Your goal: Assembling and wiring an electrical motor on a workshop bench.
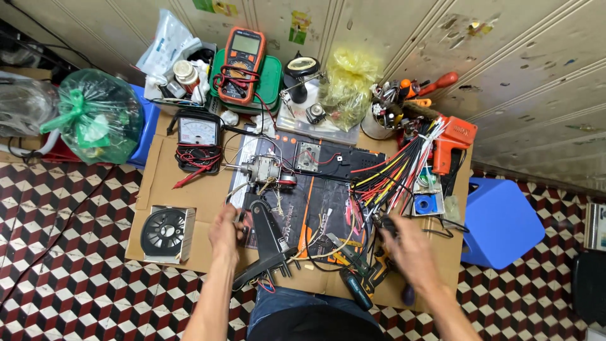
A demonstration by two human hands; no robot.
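Note:
My left hand [226,232] grips the upper end of a black plastic bracket [270,241] lying on a dark work mat [315,189]. My right hand [407,246] is blurred and closed around a small dark tool [383,225] beside a bundle of coloured wires [392,172]. A small metal motor [262,170] with a shaft sits just above the bracket. Loose thin wires [325,246] trail across the mat between my hands.
The mat lies on cardboard [167,177] over a tiled floor. An analogue meter [197,134], an orange multimeter [243,60], a black fan in its box [165,232], a red heat tool [451,142], screwdrivers [355,287], a blue stool [502,221] and a green bag [95,117] surround it.

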